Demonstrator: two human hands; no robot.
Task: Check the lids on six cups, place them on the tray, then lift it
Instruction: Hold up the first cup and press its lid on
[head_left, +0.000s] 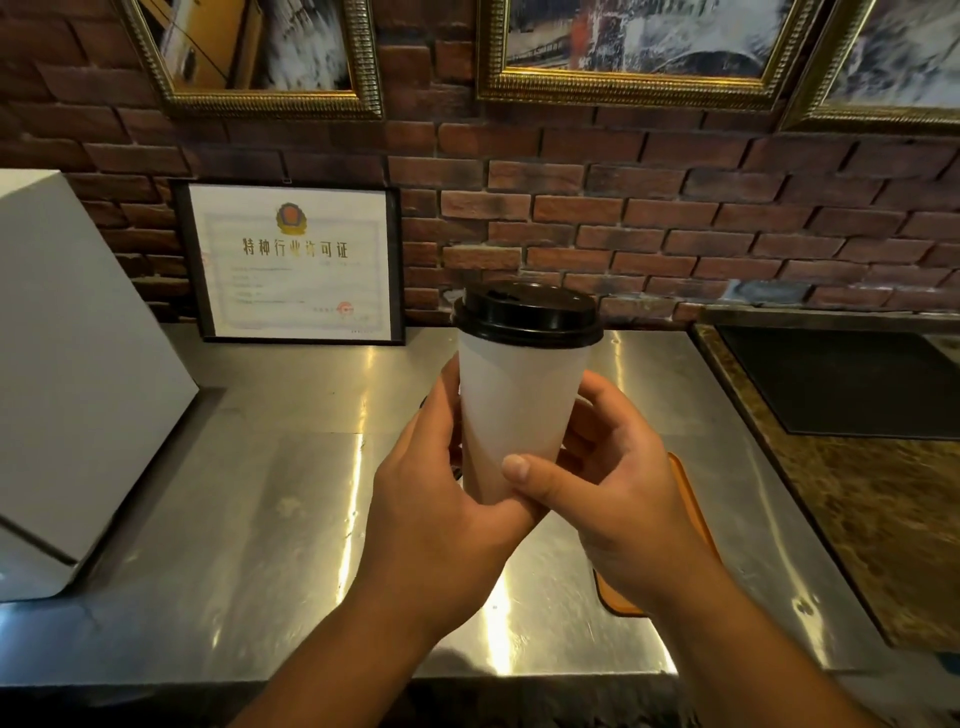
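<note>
A white paper cup with a black lid is held upright above the steel counter, in the middle of the view. My left hand wraps its lower left side. My right hand grips the lower right side, thumb across the front. The lid sits level on the rim. An orange tray lies on the counter beneath my right hand; only its right edge and near corner show. No other cups are visible.
The steel counter runs to a brick wall. A white box-like appliance stands at the left. A framed certificate leans on the wall. A dark inset panel in a stone top is at the right.
</note>
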